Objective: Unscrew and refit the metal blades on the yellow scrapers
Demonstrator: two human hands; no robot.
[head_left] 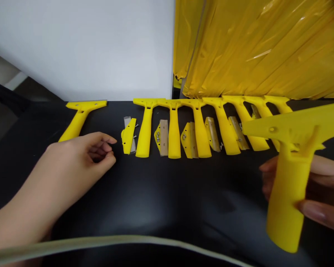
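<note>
At the right, my right hand (pixel 323 193) is closed around a yellow T-shaped scraper handle (pixel 289 193), raised above the table with its wide head up. My left hand (pixel 80 163) hovers over the table at the left, fingers loosely curled, thumb and forefinger apart with nothing visible between them. Just beyond its fingertips lies a yellow cover plate (pixel 128 136) on a grey blade strip, with small screws (pixel 137 125) beside it. Another scraper handle (pixel 75 124) lies behind my left hand, which hides its lower end.
Several yellow scraper handles (pixel 174 133) lie in a row on the black table (pixel 156 200), with cover plates, brown-wrapped blades (pixel 164 137) and screws between them. Behind stand a white panel (pixel 100 44) and yellow plastic sheeting (pixel 261 48). A pale cord (pixel 122 240) crosses the foreground.
</note>
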